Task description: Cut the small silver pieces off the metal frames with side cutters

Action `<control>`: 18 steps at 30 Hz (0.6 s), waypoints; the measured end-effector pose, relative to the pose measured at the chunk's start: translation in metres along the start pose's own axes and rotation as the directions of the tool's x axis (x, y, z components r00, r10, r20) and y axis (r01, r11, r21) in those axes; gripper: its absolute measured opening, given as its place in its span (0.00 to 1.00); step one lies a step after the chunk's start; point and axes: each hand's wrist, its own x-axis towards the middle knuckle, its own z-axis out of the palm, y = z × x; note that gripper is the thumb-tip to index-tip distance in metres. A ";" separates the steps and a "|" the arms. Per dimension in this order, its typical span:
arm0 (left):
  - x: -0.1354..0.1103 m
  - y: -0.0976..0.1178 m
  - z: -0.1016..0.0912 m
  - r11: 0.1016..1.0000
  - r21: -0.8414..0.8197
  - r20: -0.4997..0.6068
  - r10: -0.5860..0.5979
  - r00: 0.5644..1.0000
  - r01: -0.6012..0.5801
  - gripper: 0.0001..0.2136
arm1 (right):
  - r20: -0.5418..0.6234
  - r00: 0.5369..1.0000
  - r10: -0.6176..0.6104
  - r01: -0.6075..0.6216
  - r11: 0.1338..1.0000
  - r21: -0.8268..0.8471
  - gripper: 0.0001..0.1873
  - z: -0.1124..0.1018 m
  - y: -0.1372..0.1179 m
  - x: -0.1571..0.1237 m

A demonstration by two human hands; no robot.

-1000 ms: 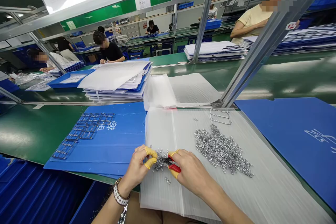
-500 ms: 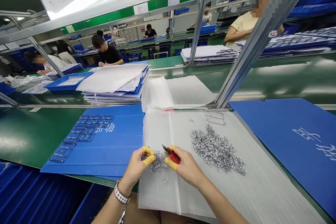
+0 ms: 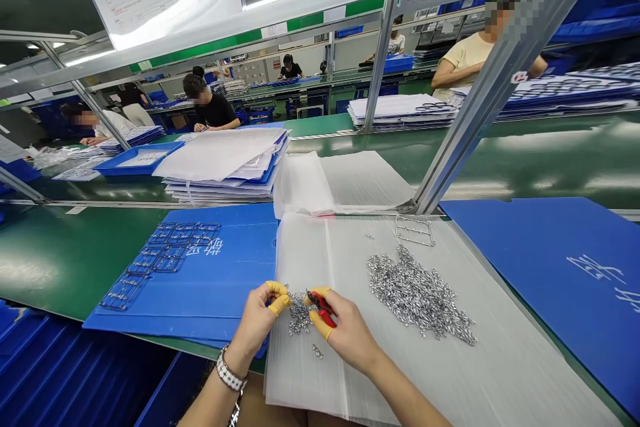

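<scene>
Yellow finger cots cover the thumb and forefinger of both hands. My left hand [image 3: 263, 313] is pinched closed at the left edge of a small pile of silver metal pieces [image 3: 299, 313]; whatever is between its fingertips is too small to make out. On the pile's other side, my right hand [image 3: 345, 330] grips red-handled pliers [image 3: 323, 307], their dark jaws pointing left toward my left hand. A few loose silver pieces [image 3: 317, 351] lie just below the pile. To the right spreads a much larger heap of similar pieces [image 3: 420, 293]. All rest on a translucent white sheet [image 3: 310, 247].
Several dark wire frames with small parts [image 3: 170, 247] lie on a blue board [image 3: 215, 293] at left. A lighter frame [image 3: 415, 231] sits behind the large heap. Another blue board [image 3: 540, 240] is at right. Stacked sheets [image 3: 220, 153] and a metal post [image 3: 465, 127] stand beyond; people work opposite.
The pliers have turned slightly and their jaws have come a little lower, nearer the small pile. My left hand stays pinched beside it. The whole view has shifted slightly.
</scene>
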 end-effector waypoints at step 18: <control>0.006 -0.009 -0.008 0.993 0.110 -0.014 0.052 0.999 -0.050 0.06 | -0.047 0.992 0.115 -0.124 0.945 -0.303 0.09 -0.010 0.003 0.009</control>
